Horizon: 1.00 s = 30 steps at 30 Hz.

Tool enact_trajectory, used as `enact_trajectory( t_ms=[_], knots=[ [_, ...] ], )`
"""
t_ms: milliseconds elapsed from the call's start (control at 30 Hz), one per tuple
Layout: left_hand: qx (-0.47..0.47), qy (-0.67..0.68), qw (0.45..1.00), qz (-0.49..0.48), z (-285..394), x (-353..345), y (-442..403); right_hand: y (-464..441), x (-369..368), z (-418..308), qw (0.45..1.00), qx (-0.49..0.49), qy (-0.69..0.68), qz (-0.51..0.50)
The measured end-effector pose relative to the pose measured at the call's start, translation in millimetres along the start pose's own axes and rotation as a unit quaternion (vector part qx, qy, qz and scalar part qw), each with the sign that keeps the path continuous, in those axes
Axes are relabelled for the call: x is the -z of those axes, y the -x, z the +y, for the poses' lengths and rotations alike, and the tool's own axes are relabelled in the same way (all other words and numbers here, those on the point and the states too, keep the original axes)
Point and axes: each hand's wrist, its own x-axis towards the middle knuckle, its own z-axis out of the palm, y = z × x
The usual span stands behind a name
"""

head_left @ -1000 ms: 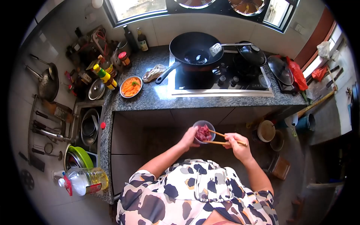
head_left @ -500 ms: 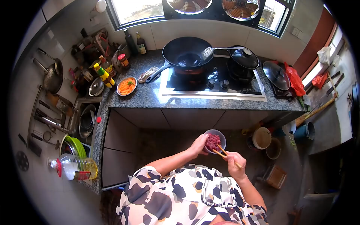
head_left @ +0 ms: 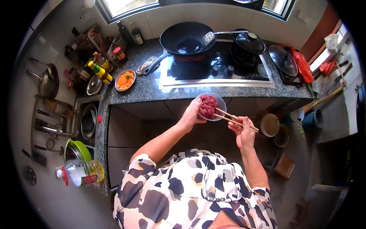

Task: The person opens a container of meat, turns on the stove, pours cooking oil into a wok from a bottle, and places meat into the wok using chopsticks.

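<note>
My left hand [head_left: 191, 115] is closed around the near-left side of a translucent bowl [head_left: 221, 108], held in the air in front of the counter. Red strips of raw meat [head_left: 207, 106] fill its left part. A pair of wooden chopsticks [head_left: 237, 121] is gripped in my right hand [head_left: 244, 133], with the tips among the meat. Beyond the bowl, a black wok [head_left: 187, 30] sits on the stove with a dark, shiny pool of liquid in its bottom. A metal spatula [head_left: 209, 37] rests across the wok's right rim.
Right of the wok stands a lidded black pot [head_left: 248, 41]; farther right lies a glass lid [head_left: 283, 60] beside a red bag [head_left: 304, 68]. A plate of sliced carrots [head_left: 125, 80] and several bottles [head_left: 100, 72] occupy the left counter. An oil jug [head_left: 82, 173] stands at the near left.
Both hands have moved forward toward the stove with the bowl and chopsticks, the bowl also slightly left. The camera view has tilted downward a little.
</note>
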Motion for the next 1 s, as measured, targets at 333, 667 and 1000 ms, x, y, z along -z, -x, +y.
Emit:
enact_trajectory(
  t_ms=[333, 667, 1000],
  knots=[
    [-0.049, -0.036, 0.998, 0.028, 78.0, 59.9, -26.3, -75.4, -81.6, 14.3, 0.998, 0.009, -0.030, -0.062],
    [-0.078, -0.080, 0.989, 0.095, 185.4, 95.9, -97.9, -196.8, -160.3, 8.2, 0.992, 0.005, -0.085, -0.096],
    [-0.099, 0.017, 0.981, 0.166, 220.7, 75.4, -166.8, -304.9, -174.3, -41.5, 0.985, 0.012, -0.036, -0.168]
  ],
)
